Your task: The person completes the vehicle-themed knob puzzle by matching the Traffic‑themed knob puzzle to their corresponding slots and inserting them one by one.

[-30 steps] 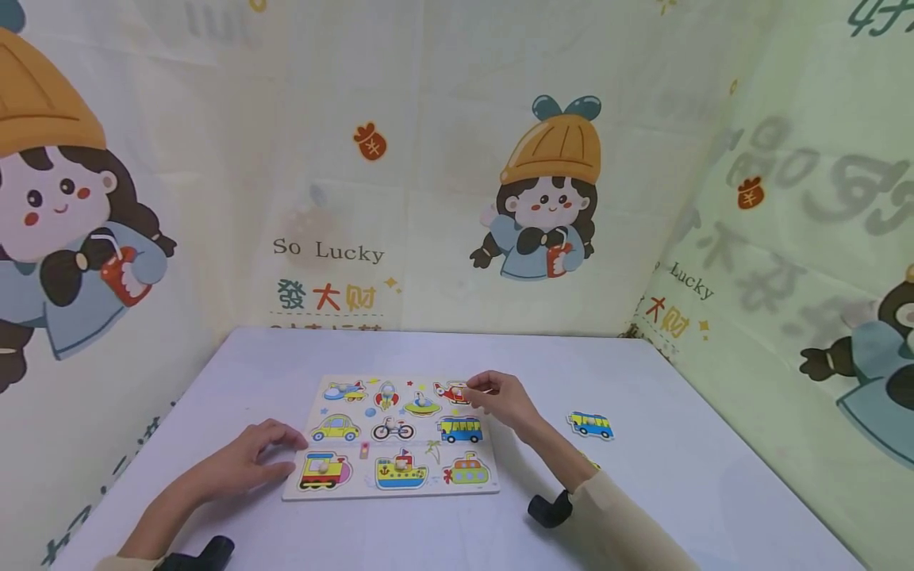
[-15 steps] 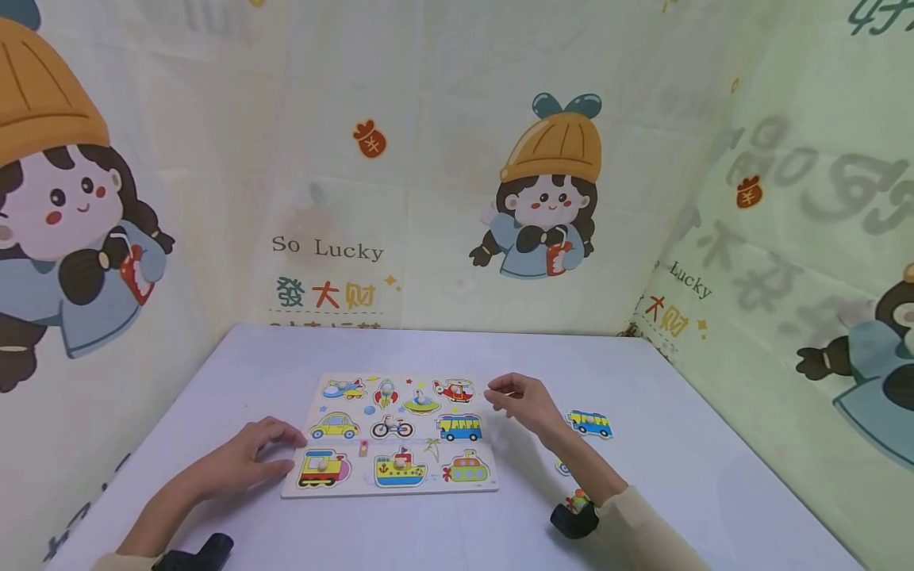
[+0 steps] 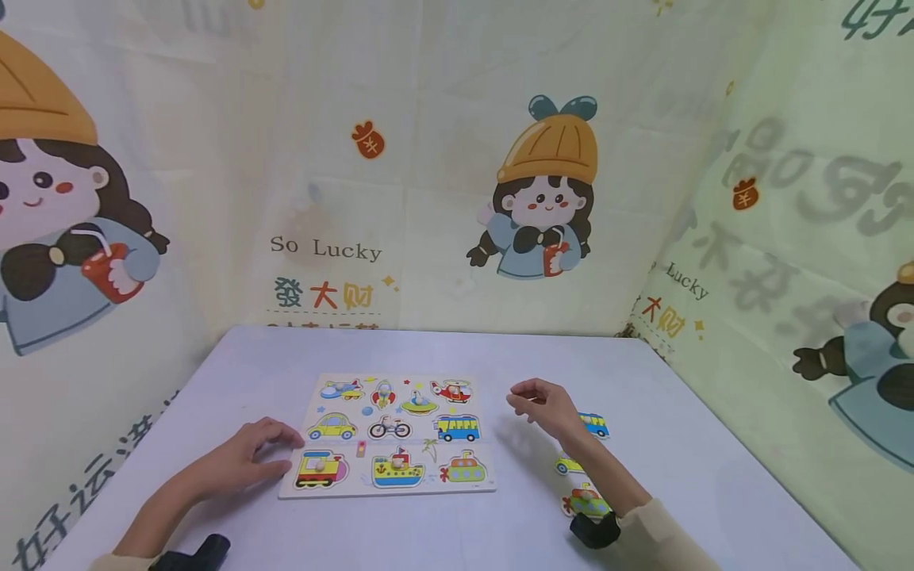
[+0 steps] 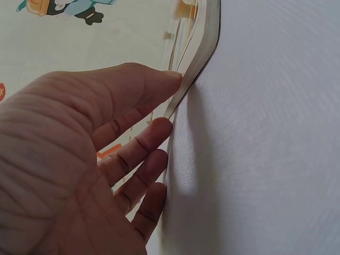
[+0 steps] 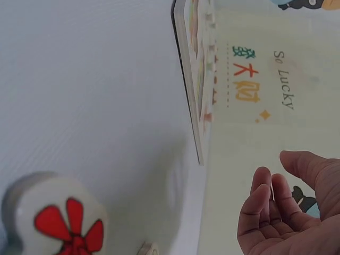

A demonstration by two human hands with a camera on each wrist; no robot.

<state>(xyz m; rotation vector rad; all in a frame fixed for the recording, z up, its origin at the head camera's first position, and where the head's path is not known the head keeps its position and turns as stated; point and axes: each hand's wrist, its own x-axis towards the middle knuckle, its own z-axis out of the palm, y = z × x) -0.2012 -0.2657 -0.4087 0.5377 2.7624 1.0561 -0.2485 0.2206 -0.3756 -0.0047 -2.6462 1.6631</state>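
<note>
A wooden puzzle board (image 3: 360,490) with printed vehicles lies flat on the table. My left hand (image 3: 232,460) rests at its left edge; in the left wrist view the thumb tip touches the board's side (image 4: 204,50). My right hand (image 3: 546,408) hovers over the table to the right of the board, fingers loosely bent and holding nothing. A helicopter piece (image 3: 451,391) sits in the board's top right. Loose pieces lie near my right forearm: a blue bus (image 3: 594,425), partly hidden, a yellow car (image 3: 567,465) and a green submarine (image 3: 584,501).
A white cloth-covered table (image 3: 428,535) carries everything. Behind and beside it hang printed cloth walls (image 3: 443,206) with cartoon figures. Black wrist straps (image 3: 594,530) sit on both arms. Knobbed train (image 3: 320,469) and boat (image 3: 397,469) pieces sit in the board's lower row.
My right hand has let go of the helicopter piece and drawn back to the right, off the board. The car and submarine have come into view; the left hand stays put.
</note>
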